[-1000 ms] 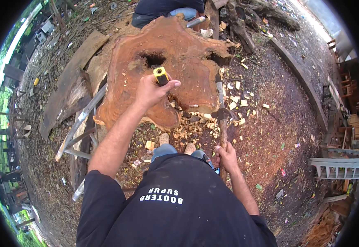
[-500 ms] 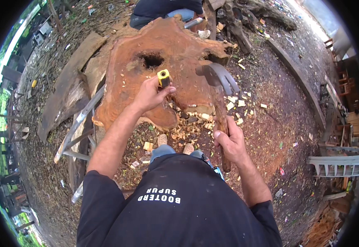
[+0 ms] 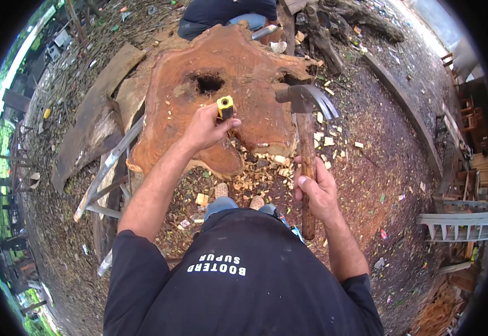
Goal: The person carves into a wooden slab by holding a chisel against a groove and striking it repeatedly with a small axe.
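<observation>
My left hand (image 3: 205, 129) is closed around a yellow-and-black tool handle (image 3: 225, 106), seen end-on above a large reddish-brown wood slab (image 3: 171, 120). The tool's lower part is hidden, so its kind does not show. In my right hand (image 3: 320, 189) is a claw hammer (image 3: 306, 137), gripped low on its wooden handle. The hammer stands nearly upright in the view, its head beyond my fingers and its claw toward the right. A dark hole (image 3: 209, 84) goes into the slab just beyond my left hand.
Wood chips (image 3: 280, 161) lie scattered between the slab and my feet. At the far edge of the slab, another person (image 3: 207, 15) crouches beside a metal tube (image 3: 263, 32). Planks (image 3: 95, 112) and a metal frame (image 3: 109, 159) stand left; a long beam (image 3: 403, 103) lies right.
My right hand has shifted slightly right, and the hammer has swung from leaning left to nearly straight. The left hand with the tool handle has moved only a little to the right.
</observation>
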### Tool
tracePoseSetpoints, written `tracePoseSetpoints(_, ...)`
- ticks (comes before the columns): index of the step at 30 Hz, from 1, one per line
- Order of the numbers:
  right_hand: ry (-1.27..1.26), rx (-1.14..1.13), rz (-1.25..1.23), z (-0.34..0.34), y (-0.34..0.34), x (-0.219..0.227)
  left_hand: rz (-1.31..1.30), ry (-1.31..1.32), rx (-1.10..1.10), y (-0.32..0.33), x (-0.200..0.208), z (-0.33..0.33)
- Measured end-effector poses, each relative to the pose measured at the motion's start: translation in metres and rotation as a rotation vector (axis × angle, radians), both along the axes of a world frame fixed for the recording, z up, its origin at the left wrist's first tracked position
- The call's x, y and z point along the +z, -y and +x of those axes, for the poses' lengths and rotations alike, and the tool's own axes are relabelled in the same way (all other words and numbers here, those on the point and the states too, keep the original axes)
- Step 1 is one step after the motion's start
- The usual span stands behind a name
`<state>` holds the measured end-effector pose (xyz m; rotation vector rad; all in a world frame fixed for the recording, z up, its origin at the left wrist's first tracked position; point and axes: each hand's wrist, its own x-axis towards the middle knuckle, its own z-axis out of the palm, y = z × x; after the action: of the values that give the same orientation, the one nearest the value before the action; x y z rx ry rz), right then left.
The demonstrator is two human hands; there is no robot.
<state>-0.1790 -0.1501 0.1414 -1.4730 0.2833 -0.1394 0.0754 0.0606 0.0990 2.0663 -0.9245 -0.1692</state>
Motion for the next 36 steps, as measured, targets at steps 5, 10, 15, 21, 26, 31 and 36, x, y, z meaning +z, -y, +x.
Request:
tracePoseSetpoints(5,0.044,0.082,-0.333,0.007,0.005,0.021,0.039,-0.011,-0.022,-0.001,-0.001,-0.002)
tracePoseSetpoints(10,0.357,0.083,-0.791,0.034,-0.005,0.063,-0.024,-0.076,-0.026,-0.003,-0.01,-0.002)
tracePoseSetpoints(15,0.183,0.208,-1.044,0.06,-0.011,0.045,0.032,-0.007,-0.002,0.001,-0.001,-0.006)
tracePoseSetpoints(21,0.075,0.222,-1.132,0.062,-0.007,0.052,0.007,-0.046,0.009,-0.004,-0.013,-0.009)
tracePoseSetpoints(26,0.327,0.057,-1.008,0.052,-0.021,0.066,-0.009,0.077,-0.026,0.002,-0.005,-0.01)
tracePoseSetpoints(31,0.103,0.223,-1.205,0.065,-0.014,0.036,-0.058,-0.065,0.005,-0.002,-0.052,0.009)
tracePoseSetpoints(36,0.24,0.12,-1.117,0.055,-0.018,0.075,-0.02,-0.011,0.036,-0.001,-0.019,-0.006)
